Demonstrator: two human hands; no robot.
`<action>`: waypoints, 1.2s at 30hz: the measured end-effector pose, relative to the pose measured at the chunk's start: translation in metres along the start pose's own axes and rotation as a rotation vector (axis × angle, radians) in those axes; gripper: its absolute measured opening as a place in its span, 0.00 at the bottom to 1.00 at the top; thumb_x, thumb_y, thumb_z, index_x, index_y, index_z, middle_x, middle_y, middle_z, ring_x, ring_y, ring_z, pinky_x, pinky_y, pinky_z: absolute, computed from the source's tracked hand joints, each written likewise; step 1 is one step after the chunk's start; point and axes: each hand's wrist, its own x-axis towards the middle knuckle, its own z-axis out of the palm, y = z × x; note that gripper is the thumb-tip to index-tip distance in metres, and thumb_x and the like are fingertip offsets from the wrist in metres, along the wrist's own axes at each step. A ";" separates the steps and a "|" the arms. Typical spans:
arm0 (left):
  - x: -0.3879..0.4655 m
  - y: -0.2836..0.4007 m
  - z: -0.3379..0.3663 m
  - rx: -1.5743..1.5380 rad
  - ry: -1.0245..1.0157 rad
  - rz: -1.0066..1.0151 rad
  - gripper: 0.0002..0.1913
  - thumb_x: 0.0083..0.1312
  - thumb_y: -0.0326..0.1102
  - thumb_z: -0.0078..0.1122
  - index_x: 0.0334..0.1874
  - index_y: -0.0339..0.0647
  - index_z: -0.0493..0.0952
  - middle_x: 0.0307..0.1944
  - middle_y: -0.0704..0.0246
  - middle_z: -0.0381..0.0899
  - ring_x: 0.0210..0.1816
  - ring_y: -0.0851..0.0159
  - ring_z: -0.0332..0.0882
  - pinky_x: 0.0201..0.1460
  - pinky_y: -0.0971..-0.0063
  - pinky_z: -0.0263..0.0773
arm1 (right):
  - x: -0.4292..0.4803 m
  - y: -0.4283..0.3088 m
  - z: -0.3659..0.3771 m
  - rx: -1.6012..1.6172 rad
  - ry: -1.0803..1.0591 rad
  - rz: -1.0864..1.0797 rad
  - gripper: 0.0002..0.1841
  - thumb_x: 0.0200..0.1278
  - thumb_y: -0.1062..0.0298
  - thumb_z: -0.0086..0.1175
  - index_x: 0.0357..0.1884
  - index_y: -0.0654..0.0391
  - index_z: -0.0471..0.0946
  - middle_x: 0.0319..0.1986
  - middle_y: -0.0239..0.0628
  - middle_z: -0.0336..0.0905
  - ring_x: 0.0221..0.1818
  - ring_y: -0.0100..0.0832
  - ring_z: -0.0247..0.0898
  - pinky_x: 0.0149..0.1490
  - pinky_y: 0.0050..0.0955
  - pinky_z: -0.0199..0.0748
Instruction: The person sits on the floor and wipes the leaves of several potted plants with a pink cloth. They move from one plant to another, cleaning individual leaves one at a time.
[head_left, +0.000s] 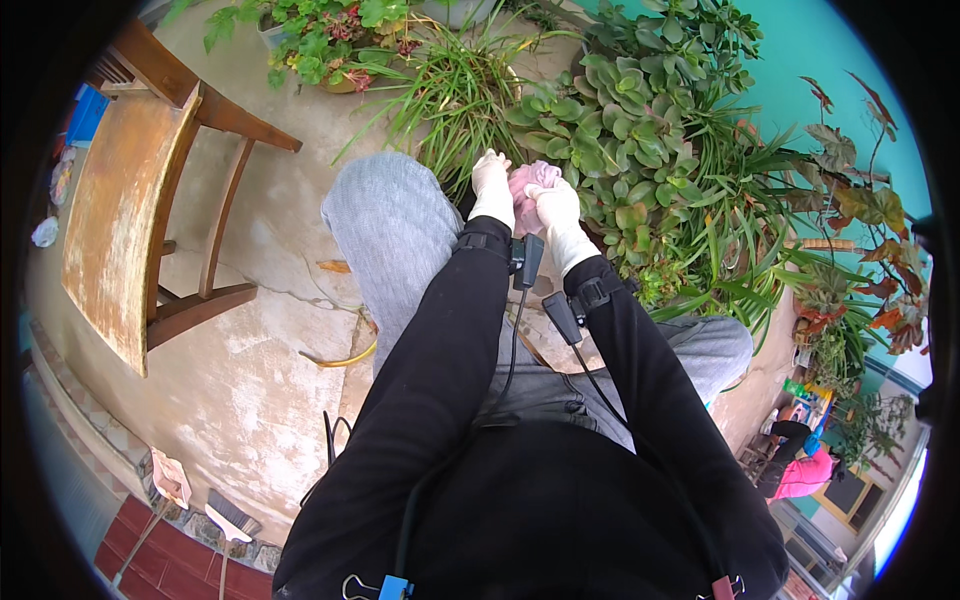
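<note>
My left hand (492, 182), in a whitish glove, is raised before the spider plant (469, 90), its fingers curled near the long leaves; whether it holds a leaf cannot be made out. Beside it, my right hand (553, 202), gloved alike, grips a crumpled pink cloth (535, 191). The cloth lies between both hands, close to the left one. To the right of the cloth grows a jade plant (622, 127) with thick round leaves. Both hands are above and between my knees, in grey trousers.
A worn wooden chair (124, 217) stands at the left. More potted plants (712, 217) line the turquoise wall at the right. A dustpan (171, 478) and a broom (231, 517) are at lower left. A person in pink (802, 474) is far off at lower right.
</note>
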 end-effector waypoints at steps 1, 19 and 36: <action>0.003 -0.006 0.003 0.028 -0.032 0.027 0.24 0.75 0.42 0.45 0.68 0.36 0.64 0.55 0.57 0.79 0.50 0.57 0.82 0.47 0.67 0.76 | -0.002 0.008 -0.003 0.100 0.045 0.077 0.22 0.49 0.61 0.68 0.46 0.62 0.80 0.40 0.49 0.84 0.43 0.41 0.81 0.49 0.32 0.75; -0.011 -0.025 0.032 0.147 -0.295 -0.109 0.39 0.70 0.71 0.32 0.64 0.41 0.69 0.58 0.63 0.75 0.53 0.61 0.73 0.50 0.66 0.74 | -0.013 -0.038 -0.021 -0.135 0.041 -0.055 0.24 0.55 0.62 0.63 0.54 0.59 0.78 0.45 0.46 0.83 0.48 0.41 0.80 0.54 0.32 0.74; -0.051 -0.004 0.035 0.108 -0.345 -0.149 0.36 0.68 0.70 0.43 0.52 0.38 0.76 0.41 0.65 0.83 0.39 0.63 0.82 0.43 0.67 0.79 | -0.009 -0.039 -0.032 -0.283 -0.184 0.001 0.31 0.58 0.53 0.60 0.63 0.55 0.71 0.54 0.51 0.77 0.56 0.47 0.75 0.60 0.37 0.70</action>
